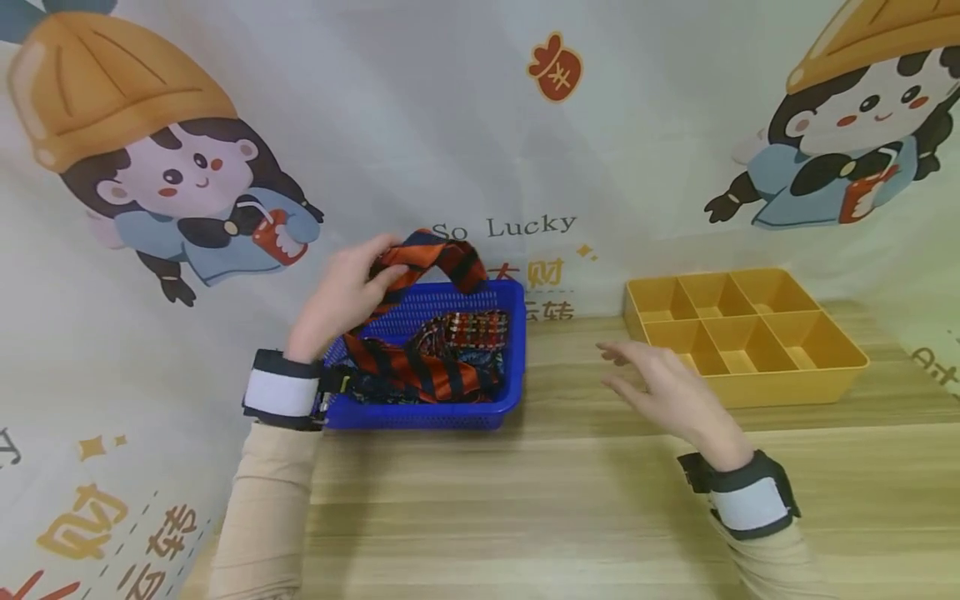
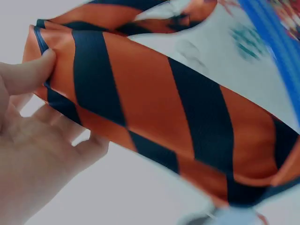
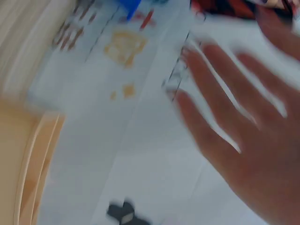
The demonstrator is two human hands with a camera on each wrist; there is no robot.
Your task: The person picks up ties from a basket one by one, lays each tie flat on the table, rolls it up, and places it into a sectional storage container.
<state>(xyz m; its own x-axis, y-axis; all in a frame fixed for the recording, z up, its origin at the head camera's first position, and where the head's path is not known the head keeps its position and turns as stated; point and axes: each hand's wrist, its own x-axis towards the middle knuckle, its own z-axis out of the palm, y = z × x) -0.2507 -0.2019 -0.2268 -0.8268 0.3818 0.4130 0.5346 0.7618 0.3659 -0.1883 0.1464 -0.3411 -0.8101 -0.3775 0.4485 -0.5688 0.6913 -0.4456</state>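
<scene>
Well, a glossy orange necktie (image 2: pixel 150 101), stripes perhaps navy

one basket (image 1: pixel 420 418), one tray (image 1: pixel 787 390), six compartments (image 1: pixel 750 342)

Cartoon-print backdrop (image 1: pixel 450 125) behind wood-grain tabletop (image 1: pixel 495 500)

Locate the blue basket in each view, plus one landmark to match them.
Head: blue basket, just left of centre.
Left wrist: its rim, cut off at upper right.
Right wrist: blurred blue tip, likely the basket's, at the top edge.
Landmark: orange-and-navy striped cloth, in all three.
</scene>
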